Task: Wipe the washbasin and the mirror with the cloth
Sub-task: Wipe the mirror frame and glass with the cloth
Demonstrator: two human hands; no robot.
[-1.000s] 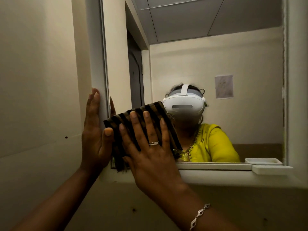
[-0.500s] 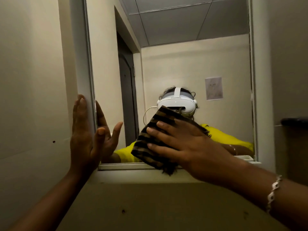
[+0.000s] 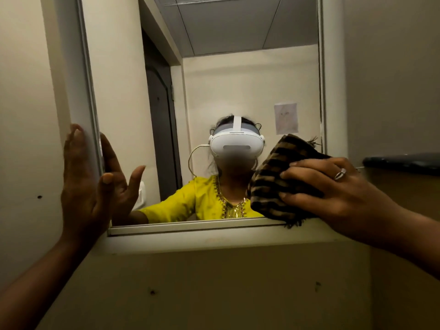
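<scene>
Rectangular wall mirror [image 3: 238, 79]: top edge cut off by frame. Its lower right corner hidden behind bunched brown-and-black striped cloth [image 3: 276, 182]. Paper sheet [image 3: 285, 118] reflected above cloth: markings too faint to read. Washbasin out of view.

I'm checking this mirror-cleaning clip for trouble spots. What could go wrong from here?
1. The right hand holds the cloth bunched at the mirror's lower right corner, so the upper glass may go unwiped.
2. The cloth's frayed edge hangs over the bottom frame and might snag there.
3. The left hand lies flat on the left frame, thumb beside the glass, and may leave smudges.
</scene>
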